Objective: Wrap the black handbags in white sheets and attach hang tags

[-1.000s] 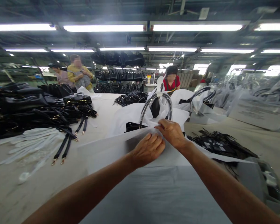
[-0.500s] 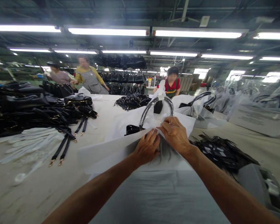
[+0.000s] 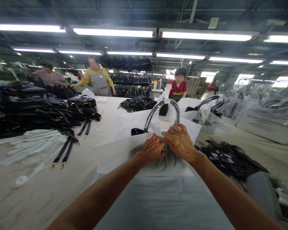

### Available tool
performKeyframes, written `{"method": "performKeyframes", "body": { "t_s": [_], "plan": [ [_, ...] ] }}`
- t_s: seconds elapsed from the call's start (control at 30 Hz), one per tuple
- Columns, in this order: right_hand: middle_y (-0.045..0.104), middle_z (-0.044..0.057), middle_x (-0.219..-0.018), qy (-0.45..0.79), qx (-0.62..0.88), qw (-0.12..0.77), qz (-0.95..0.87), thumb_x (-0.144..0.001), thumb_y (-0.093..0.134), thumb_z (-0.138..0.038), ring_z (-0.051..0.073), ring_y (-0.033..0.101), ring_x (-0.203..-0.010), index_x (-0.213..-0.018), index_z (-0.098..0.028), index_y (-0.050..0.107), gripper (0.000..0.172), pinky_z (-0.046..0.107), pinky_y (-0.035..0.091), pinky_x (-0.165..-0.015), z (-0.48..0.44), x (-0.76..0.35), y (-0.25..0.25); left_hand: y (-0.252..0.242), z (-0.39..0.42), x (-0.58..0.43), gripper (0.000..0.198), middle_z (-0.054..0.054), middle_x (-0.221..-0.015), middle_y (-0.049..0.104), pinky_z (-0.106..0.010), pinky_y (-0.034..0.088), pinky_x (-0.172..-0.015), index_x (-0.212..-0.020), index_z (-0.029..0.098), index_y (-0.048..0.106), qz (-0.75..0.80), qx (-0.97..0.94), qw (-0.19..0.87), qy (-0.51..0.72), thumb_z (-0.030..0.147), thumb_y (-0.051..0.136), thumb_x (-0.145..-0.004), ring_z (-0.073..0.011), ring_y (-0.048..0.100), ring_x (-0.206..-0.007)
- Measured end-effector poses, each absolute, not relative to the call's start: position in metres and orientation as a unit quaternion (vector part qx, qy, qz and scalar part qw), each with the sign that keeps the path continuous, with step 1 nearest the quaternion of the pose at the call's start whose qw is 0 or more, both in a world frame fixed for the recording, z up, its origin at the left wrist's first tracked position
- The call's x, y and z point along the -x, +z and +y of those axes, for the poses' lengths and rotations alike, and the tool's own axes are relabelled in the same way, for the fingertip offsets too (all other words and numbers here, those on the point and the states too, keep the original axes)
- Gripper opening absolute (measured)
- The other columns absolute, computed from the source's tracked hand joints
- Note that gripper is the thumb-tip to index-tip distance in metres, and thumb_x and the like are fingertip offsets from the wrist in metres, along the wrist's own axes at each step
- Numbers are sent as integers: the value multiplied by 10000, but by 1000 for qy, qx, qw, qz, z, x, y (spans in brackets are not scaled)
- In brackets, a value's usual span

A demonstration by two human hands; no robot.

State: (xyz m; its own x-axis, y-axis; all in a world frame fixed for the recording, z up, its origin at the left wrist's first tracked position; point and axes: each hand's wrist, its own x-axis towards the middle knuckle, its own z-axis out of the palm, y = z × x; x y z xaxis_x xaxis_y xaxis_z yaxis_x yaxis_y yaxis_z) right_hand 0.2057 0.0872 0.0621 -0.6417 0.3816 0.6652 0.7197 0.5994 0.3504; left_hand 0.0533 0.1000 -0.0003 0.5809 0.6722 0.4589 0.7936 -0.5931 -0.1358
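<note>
The person's left hand (image 3: 154, 148) has moved up to the right hand (image 3: 179, 142) — the 2 pinch white paper (image 3: 117, 147), the black bag (image 3: 137, 131) just beyond their grip.

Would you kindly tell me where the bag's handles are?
In the head view, the handles arch slightly right of centre, just above the right hand.

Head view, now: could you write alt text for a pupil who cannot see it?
A left hand and right hand, close together, hold thin white sheeting before arched, clear-wrapped dark handles. On the pale table, black straps with gold-coloured clips lie to the left; people are visible beyond.
</note>
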Motion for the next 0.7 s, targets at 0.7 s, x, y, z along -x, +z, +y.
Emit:
{"method": "performKeyframes", "body": {
  "t_s": [0.7],
  "plan": [
    [654, 26, -897, -316, 299, 361, -825, -916, 377, -136, 204, 539, -975, -1017, -242, 639, 300, 425, 211, -1122, 72, -190, -22, 1, 65, -18, 285, -143, -1166, 612, -400, 389, -989, -1184, 70, 514, -179, 841, 454, -233, 137, 426, -922, -232, 547, -1126]
  ]
}}
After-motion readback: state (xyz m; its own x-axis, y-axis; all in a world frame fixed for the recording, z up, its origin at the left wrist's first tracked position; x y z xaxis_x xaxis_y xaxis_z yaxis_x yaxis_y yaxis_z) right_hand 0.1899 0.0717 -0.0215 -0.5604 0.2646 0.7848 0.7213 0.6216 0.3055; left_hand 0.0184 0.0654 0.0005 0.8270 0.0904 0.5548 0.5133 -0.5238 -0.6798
